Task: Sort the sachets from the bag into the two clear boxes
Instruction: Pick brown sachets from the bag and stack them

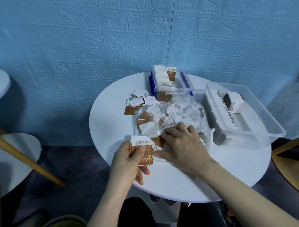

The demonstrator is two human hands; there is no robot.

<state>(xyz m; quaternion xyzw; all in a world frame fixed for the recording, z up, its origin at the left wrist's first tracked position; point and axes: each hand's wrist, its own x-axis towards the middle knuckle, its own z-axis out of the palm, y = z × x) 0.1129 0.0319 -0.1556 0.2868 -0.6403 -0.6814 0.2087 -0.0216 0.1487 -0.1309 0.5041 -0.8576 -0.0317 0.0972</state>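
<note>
The left hand [131, 160] grips a small stack of brown-and-white paper sachets [142, 151] between thumb and fingers, above the near edge of the round white counter [187, 186]. The right hand [182, 145] lies just beside it, fingers extended flat onto the clear plastic bag of mixed sachets [167, 117]. Beyond the right hand stands the small clear box with blue latches [171, 86], holding upright sachets. To its right sits the large clear rectangular box [242, 112], holding rows of black-and-white sachets. Loose sachets [138, 101] lie beyond the left hand.
</note>
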